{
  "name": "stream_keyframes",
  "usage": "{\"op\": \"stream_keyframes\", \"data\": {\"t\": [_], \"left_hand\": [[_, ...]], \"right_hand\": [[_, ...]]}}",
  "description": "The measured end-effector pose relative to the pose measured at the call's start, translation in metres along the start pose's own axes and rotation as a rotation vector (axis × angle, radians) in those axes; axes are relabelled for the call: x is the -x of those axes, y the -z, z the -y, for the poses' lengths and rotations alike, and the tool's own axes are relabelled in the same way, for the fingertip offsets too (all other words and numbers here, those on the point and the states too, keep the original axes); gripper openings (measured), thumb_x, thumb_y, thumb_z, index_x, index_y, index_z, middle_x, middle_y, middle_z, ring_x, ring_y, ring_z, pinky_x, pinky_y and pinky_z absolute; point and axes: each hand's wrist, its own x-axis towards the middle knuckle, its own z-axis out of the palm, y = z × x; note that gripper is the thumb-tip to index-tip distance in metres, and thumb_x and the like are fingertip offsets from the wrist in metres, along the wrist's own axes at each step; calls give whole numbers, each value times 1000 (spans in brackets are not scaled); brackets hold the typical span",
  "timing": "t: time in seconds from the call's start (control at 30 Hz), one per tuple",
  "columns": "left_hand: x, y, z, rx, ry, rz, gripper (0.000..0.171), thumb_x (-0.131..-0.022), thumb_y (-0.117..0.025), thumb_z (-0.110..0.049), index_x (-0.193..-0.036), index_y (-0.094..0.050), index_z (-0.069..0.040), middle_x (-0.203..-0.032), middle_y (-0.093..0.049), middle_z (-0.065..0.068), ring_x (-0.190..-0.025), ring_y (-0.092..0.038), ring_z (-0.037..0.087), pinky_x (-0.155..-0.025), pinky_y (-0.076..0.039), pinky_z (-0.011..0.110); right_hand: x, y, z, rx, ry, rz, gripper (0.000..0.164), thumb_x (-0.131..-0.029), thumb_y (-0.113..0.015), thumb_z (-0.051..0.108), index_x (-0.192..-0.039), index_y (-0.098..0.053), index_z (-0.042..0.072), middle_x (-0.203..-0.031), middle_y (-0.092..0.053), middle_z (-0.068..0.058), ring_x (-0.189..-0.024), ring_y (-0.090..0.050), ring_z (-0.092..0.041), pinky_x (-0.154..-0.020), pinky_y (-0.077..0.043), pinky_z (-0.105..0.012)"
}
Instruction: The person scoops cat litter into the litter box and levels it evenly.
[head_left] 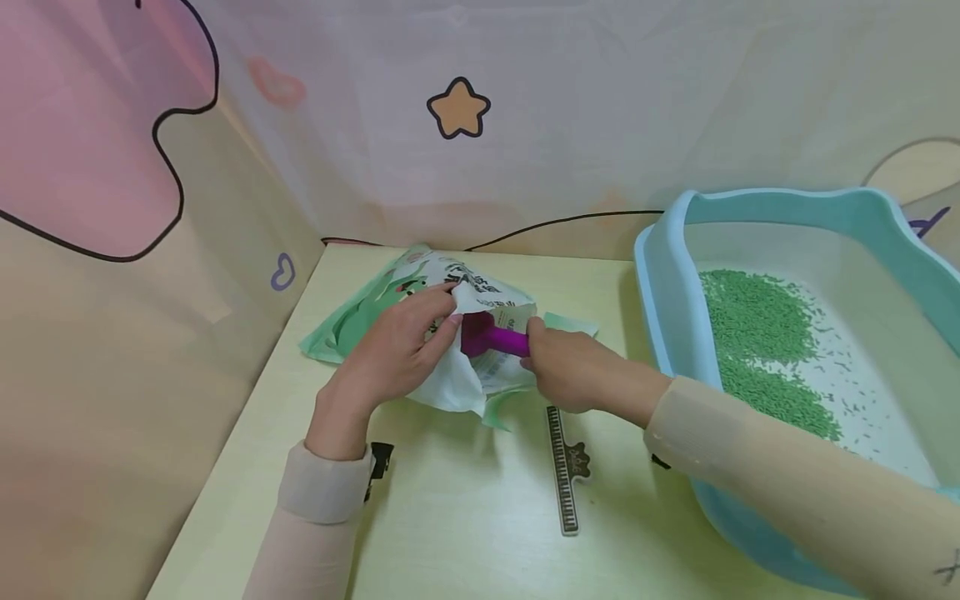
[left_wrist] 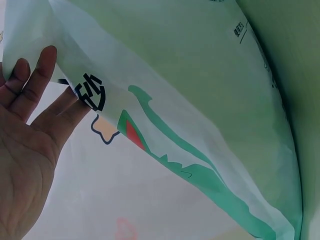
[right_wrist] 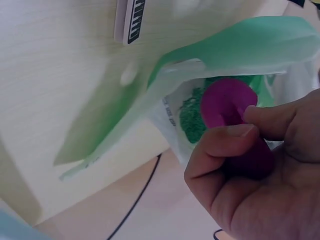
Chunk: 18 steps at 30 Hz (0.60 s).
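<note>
A white and green printed bag (head_left: pixel 367 310) lies on the table with its mouth towards the right. My left hand (head_left: pixel 393 354) pinches the upper edge of the mouth between thumb and fingers and lifts it. In the left wrist view, the fingers (left_wrist: pixel 41 82) lie on both sides of the white film. My right hand (head_left: pixel 573 367) grips a purple scoop (head_left: pixel 508 341) by its handle, with the scoop's head inside the bag opening. In the right wrist view, green pellets (right_wrist: pixel 191 117) show inside the bag beside the scoop.
A light blue litter box (head_left: pixel 678 308) stands at the right, under my right forearm, with green pellets (head_left: pixel 757 317) spread over part of its floor. A piano-key patterned clip (head_left: pixel 562 475) lies on the table in front of the bag. Printed cloth (head_left: pixel 570 125) hangs behind the table (head_left: pixel 450 517).
</note>
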Motion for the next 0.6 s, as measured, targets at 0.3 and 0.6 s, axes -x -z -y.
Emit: {"op": "stream_keyframes", "data": {"t": [0.3, 0.6], "left_hand": [[3, 1, -1, 4, 26, 12, 27, -108, -46, -18, -82, -43, -11, -76, -35, 2, -143, -52, 19, -86, -42, 34], [3, 1, 0, 10, 17, 9, 26, -108, -47, -17, -83, -41, -11, -77, -34, 2, -143, -53, 19, -87, -41, 35]], "right_hand": [[35, 10, -12, -27, 24, -56, 22, -109, -50, 21, -112, -46, 0, -82, -56, -7, -63, -51, -21, -56, -42, -30], [70, 20, -34, -100, 8, -84, 20, -108, -53, 22, -114, -47, 4, -78, -51, -4, -59, -46, -17, -54, -40, -30]]}}
